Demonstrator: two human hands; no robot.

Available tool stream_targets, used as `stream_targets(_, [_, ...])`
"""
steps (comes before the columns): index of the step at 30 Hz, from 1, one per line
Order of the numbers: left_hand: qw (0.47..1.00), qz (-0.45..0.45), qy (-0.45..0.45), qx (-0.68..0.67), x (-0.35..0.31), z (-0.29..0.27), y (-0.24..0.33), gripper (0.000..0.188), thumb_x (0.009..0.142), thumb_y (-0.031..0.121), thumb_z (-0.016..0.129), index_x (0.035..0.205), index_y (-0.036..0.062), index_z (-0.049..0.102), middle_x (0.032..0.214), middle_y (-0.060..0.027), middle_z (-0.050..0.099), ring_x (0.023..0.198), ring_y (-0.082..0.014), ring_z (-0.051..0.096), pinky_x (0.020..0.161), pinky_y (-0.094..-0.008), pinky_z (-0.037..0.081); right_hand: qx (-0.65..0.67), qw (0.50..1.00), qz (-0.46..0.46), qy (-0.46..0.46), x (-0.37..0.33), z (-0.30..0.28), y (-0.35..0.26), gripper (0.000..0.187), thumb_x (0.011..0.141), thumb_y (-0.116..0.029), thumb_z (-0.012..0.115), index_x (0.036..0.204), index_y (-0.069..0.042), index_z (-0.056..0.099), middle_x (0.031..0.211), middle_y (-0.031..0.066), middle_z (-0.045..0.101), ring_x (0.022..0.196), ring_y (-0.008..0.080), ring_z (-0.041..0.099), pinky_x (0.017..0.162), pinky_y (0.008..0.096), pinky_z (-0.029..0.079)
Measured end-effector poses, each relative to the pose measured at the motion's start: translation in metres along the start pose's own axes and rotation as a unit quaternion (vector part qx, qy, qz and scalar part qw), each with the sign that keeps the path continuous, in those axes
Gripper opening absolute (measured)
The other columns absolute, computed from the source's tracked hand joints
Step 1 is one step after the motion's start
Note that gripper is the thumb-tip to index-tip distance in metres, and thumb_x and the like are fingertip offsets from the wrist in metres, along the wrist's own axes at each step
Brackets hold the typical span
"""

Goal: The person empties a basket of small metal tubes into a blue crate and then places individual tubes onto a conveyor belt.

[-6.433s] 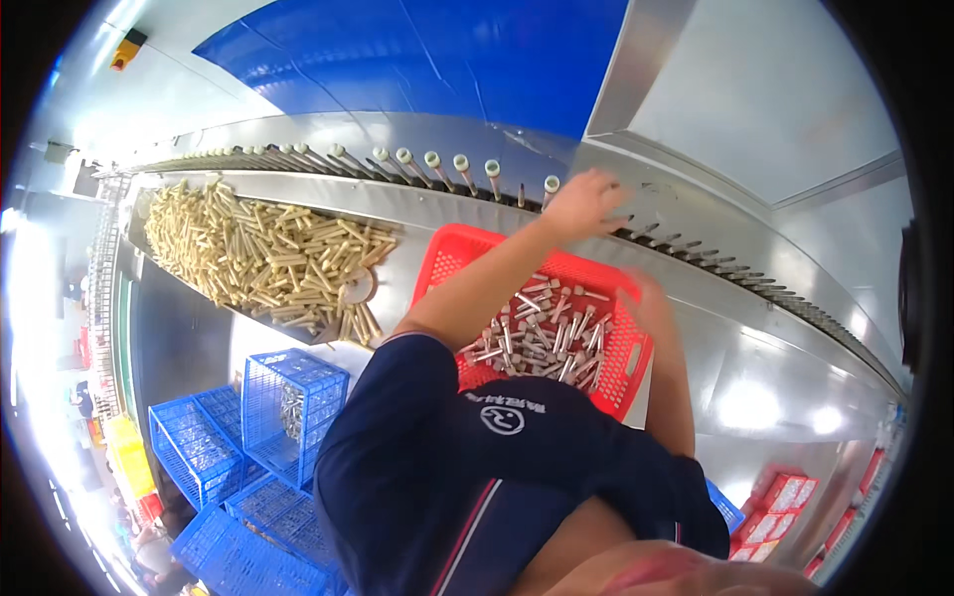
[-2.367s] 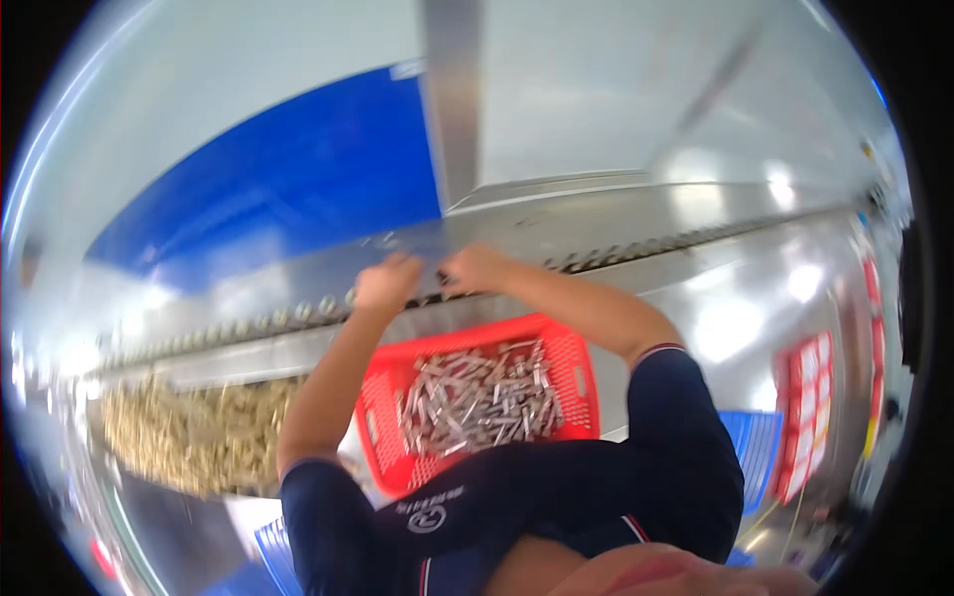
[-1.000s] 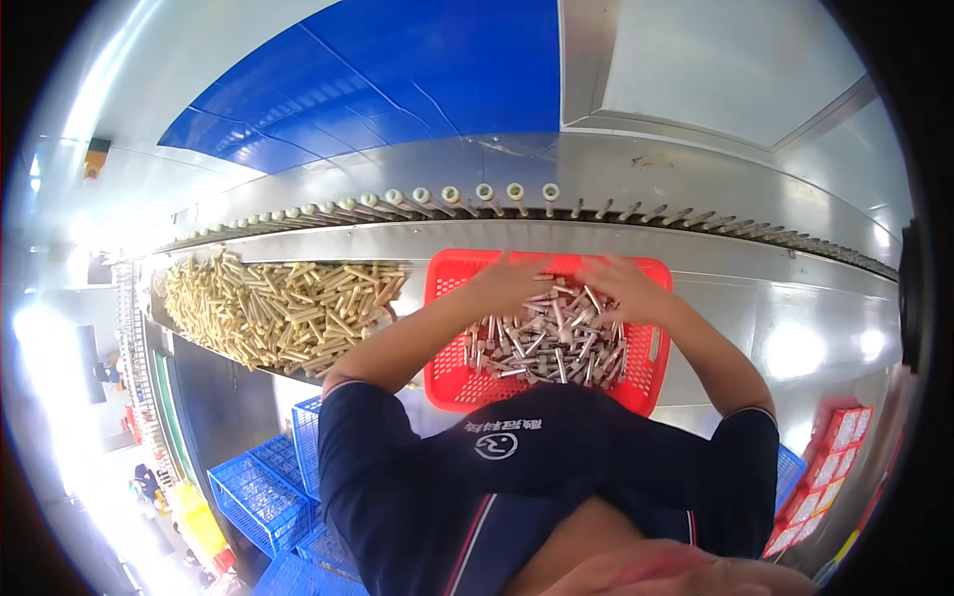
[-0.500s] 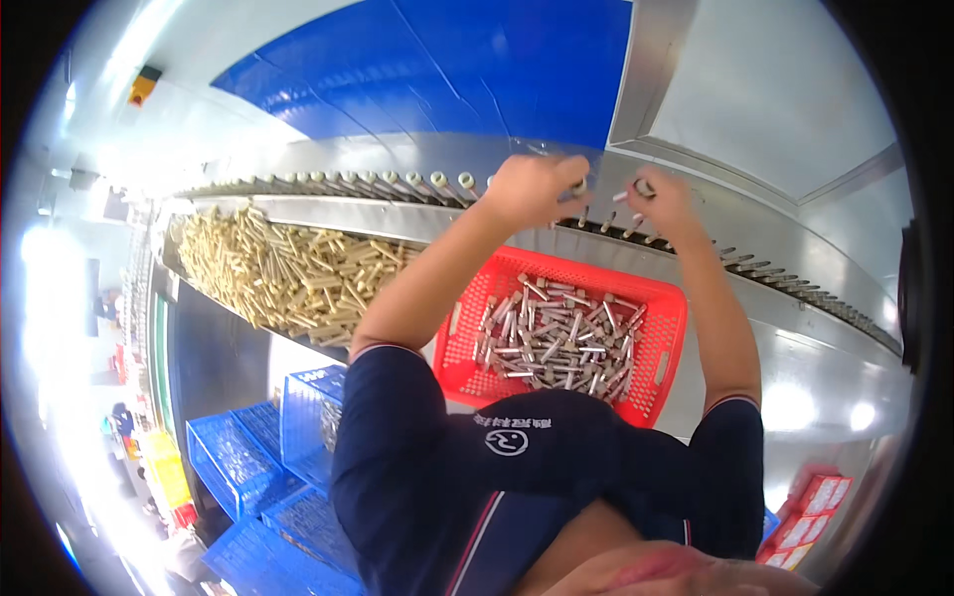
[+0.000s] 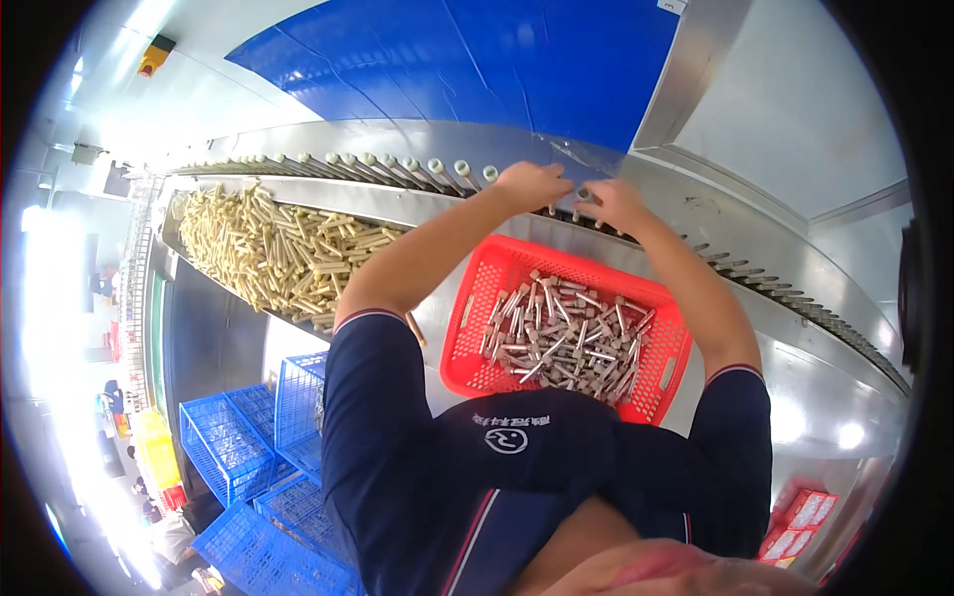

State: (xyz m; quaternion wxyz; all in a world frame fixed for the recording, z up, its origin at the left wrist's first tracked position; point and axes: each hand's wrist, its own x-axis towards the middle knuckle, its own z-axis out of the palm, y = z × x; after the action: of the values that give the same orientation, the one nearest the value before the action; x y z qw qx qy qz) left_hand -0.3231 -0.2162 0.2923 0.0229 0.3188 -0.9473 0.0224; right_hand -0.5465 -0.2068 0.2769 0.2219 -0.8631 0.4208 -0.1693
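A line of upright pins runs along a metal rail across the bench. Pale tubes point(image 5: 435, 167) stand on the pins to the left, while bare metal pins point(image 5: 760, 275) stick out on the right. My left hand point(image 5: 534, 189) is over the rail just beyond the last visible tube, fingers curled and pressed together; what they hold is hidden. Close beside it, my right hand point(image 5: 613, 207) pinches a small tube-like part point(image 5: 584, 194) with a dark round end, over the pins. In front of me, the red basket point(image 5: 467, 370) holds many metal rods with brownish heads point(image 5: 566, 333).
A long heap of cream tubes point(image 5: 288, 253) fills the trough left of my left arm. One tube point(image 5: 415, 328) lies by my left elbow. Blue crates point(image 5: 224, 447) are stacked at lower left. Behind the rail is a blue panel point(image 5: 477, 70); red boxes point(image 5: 800, 524) are at lower right.
My right hand has moved left and down toward the rail, closer to my left hand. The left hand has shifted slightly; the whole view has turned a little.
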Motion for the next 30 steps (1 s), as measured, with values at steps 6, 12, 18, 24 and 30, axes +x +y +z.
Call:
stream_targets(6, [0.964, -0.091, 0.188, -0.162, 0.001, -0.095, 0.038, 0.021, 0.075, 0.019, 0.065, 0.093, 0.0107, 0.060, 0.090, -0.0074, 0.059, 0.075, -0.0253, 0.062, 0.060, -0.0362, 0.052, 0.372, 0.911, 0.034, 0.173, -0.034, -0.100, -0.043, 0.021, 0.076, -0.021, 0.069, 0.089, -0.007, 0.059, 0.066, 0.0025, 0.057, 0.062, 0.0090, 0.055, 0.056, 0.0284, 0.046])
stream_targets(12, [0.970, 0.011, -0.059, -0.237, -0.073, 0.005, 0.123, 0.040, 0.076, 0.032, 0.065, 0.107, 0.0065, 0.060, 0.115, -0.0155, 0.054, 0.107, -0.0324, 0.052, 0.092, -0.0437, 0.042, 0.068, 0.983, -0.166, -0.026, -0.105, -0.009, -0.038, 0.040, 0.069, -0.021, 0.073, 0.102, -0.005, 0.058, 0.104, 0.0098, 0.056, 0.103, 0.0268, 0.052, 0.087, 0.0403, 0.042])
stream_targets(18, [0.922, -0.264, -0.020, -0.283, -0.178, 0.054, 0.095, 0.035, 0.078, 0.027, 0.064, 0.109, 0.0106, 0.061, 0.119, -0.0155, 0.052, 0.111, -0.0336, 0.049, 0.096, -0.0471, 0.037, -0.019, 0.967, -0.089, 0.237, 0.008, -0.015, -0.084, 0.049, 0.073, -0.033, 0.070, 0.113, -0.008, 0.056, 0.108, 0.0142, 0.056, 0.103, 0.0331, 0.054, 0.086, 0.0440, 0.044])
stream_targets(24, [0.873, -0.455, 0.077, -0.158, -0.321, 0.065, 0.112, 0.035, 0.077, 0.023, 0.064, 0.108, 0.0081, 0.057, 0.124, -0.0171, 0.046, 0.114, -0.0366, 0.045, 0.093, -0.0482, 0.038, -0.160, 0.985, 0.003, 0.062, 0.038, 0.023, -0.045, 0.018, 0.078, -0.027, 0.064, 0.084, -0.011, 0.059, 0.072, 0.0115, 0.061, 0.071, 0.0274, 0.064, 0.061, 0.0395, 0.050])
stream_targets(30, [0.778, -0.604, 0.021, -0.170, -0.401, 0.073, 0.133, 0.066, 0.076, 0.033, 0.067, 0.131, 0.0107, 0.038, 0.127, -0.0214, 0.042, 0.117, -0.0389, 0.042, 0.096, -0.0455, 0.038, -0.048, 0.934, 0.025, 0.353, 0.017, -0.063, -0.057, 0.013, 0.083, -0.019, 0.062, 0.078, -0.008, 0.058, 0.068, 0.0090, 0.058, 0.058, 0.0230, 0.060, 0.052, 0.0337, 0.048])
